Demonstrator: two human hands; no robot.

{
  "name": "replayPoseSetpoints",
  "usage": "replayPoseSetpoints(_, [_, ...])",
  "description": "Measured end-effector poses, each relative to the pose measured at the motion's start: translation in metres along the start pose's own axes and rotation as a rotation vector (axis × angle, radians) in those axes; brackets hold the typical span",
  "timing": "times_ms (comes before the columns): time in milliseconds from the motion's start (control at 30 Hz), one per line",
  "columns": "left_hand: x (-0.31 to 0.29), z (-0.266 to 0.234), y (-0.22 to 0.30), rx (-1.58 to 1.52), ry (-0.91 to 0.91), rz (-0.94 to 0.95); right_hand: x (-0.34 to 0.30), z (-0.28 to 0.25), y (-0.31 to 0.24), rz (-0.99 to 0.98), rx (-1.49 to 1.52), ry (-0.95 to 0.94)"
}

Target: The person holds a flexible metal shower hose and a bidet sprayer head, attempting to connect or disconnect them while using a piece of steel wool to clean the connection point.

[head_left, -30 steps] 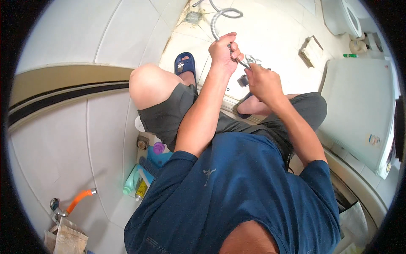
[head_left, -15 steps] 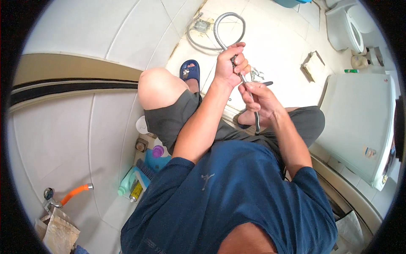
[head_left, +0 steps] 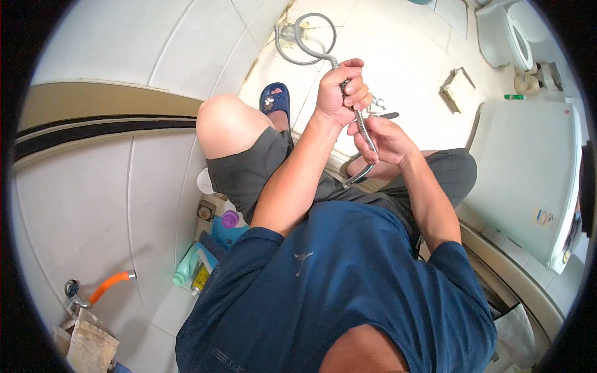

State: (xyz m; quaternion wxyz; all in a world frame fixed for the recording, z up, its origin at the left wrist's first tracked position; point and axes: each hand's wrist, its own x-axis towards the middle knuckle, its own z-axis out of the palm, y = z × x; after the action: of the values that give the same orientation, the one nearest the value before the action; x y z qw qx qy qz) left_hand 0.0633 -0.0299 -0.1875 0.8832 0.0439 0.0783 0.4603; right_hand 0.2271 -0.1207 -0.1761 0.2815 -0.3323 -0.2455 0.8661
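Observation:
A silver flexible metal hose (head_left: 331, 59) runs from a loop on the floor into my left hand (head_left: 341, 94). That hand is closed around it, and a dark, textured length shows between its fingers. The ribbed hose comes out below the fist and crosses the curled fingers of my right hand (head_left: 387, 140), which are closed on it beside the thumb. Its lower part bends left and ends over my lap. Just beyond my right hand, small metal pieces (head_left: 377, 104) and a dark handle-like thing (head_left: 387, 116) lie on the floor, partly hidden by my hands.
My slippered left foot (head_left: 275, 102) rests beside a floor drain (head_left: 290, 32). A toilet (head_left: 507, 37), a crumpled pale packet (head_left: 459, 91) and a white appliance (head_left: 522, 180) stand to the right. Bottles (head_left: 186, 266) and an orange hose (head_left: 112, 286) on a tap are at left.
The hose's lower end has swung left toward my lap. Its far loop has shifted left on the floor. My right hand has loosened and turned slightly; my left keeps its grip.

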Motion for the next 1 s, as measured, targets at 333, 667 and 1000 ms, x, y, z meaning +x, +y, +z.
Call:
replayPoseSetpoints(333, [0.009, -0.007, 0.004, 0.196, 0.283, 0.109, 0.007, 0.025, -0.04, -0.101, -1.551, 0.534])
replayPoseSetpoints(667, [0.002, 0.007, 0.015, 0.104, 0.076, 0.169, 0.009, 0.008, -0.039, 0.019, -0.47, 0.216])
replayPoseSetpoints(1000, [0.006, 0.0, 0.013, 0.105, 0.203, 0.182, 0.012, 0.019, -0.045, -0.023, -0.876, 0.287])
